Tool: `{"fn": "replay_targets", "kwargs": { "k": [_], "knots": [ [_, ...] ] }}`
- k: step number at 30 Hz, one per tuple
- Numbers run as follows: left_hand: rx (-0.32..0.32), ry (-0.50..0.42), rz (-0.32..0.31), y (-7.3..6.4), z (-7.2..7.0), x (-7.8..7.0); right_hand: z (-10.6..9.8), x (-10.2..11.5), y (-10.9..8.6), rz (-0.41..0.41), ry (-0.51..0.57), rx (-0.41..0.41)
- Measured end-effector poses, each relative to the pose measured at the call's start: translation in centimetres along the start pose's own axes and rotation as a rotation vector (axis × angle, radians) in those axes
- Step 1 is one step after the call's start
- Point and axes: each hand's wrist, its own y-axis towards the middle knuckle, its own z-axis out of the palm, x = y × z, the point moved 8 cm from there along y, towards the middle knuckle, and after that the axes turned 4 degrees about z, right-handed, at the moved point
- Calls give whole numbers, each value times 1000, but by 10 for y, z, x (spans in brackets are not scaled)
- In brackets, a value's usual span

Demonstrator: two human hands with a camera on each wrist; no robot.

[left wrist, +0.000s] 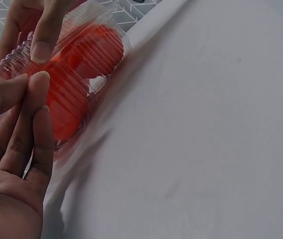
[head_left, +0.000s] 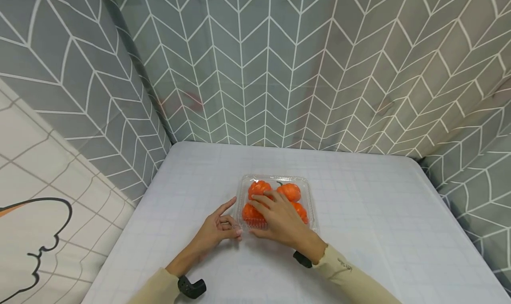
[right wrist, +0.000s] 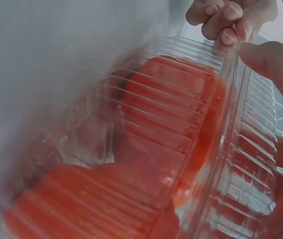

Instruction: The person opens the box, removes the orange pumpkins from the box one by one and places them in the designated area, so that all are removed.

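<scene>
A clear plastic clamshell container point(head_left: 310, 202) rests on the table, holding several bright orange, lobed, pumpkin-like pieces point(head_left: 290, 192). At its front left corner, my left hand point(head_left: 215, 228) pinches the rim between thumb and fingertips, with the index finger extended in the head view. My right hand point(head_left: 281, 220) lies over the lid with bent, spread fingers, its thumb point(right wrist: 268, 57) pressed on the rim beside the left fingertips. Ridged plastic walls point(right wrist: 166, 104) show in the right wrist view. The right palm hides part of the lid and pieces in the head view.
A white cloth-covered table point(head_left: 371, 215) extends around the container, mostly to the right. Grey curtains with white zigzag lines point(head_left: 275, 64) hang behind and at both sides. Dark bands point(head_left: 191, 287) sit on both wrists.
</scene>
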Motion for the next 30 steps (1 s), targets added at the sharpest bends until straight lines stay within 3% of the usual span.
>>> {"fn": "replay_targets", "kwargs": {
  "k": [12,24,30],
  "knots": [
    [-113,-160,-74,0,0,11,-2,2,0,-22,-31,-39],
    [-76,-130,-8,-1,2,5,-9,1,2,-22,-15,-70],
    [-60,-72,-11,1,-1,4,-11,2,1,-28,-11,-72]
  ]
}}
